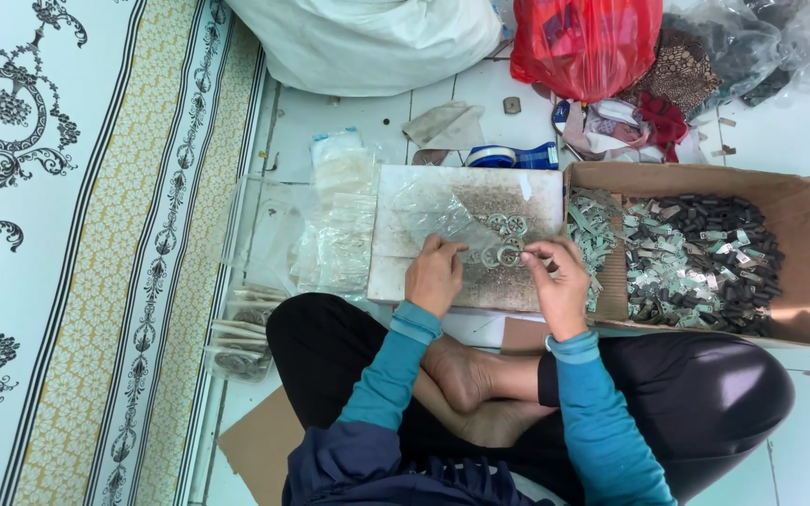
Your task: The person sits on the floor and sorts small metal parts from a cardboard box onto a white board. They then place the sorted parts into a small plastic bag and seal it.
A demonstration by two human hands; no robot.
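I sit cross-legged on the floor in front of a worn white board (pixel 414 267). My left hand (pixel 435 274) pinches a clear plastic bag (pixel 438 217) that lies over the board. My right hand (pixel 558 281) holds small round metal rings (pixel 506 255) at the bag's mouth. A few more rings (pixel 506 224) sit inside the bag just above the fingers.
An open cardboard box (pixel 799 201) on the right holds several pale green and dark small parts (pixel 696 258). Stacks of clear packets (pixel 339 234) lie left of the board. A blue tape roll (pixel 508 156), a red bag (pixel 583 37) and a white sack (pixel 367 37) sit behind. A patterned mat (pixel 96 234) is at left.
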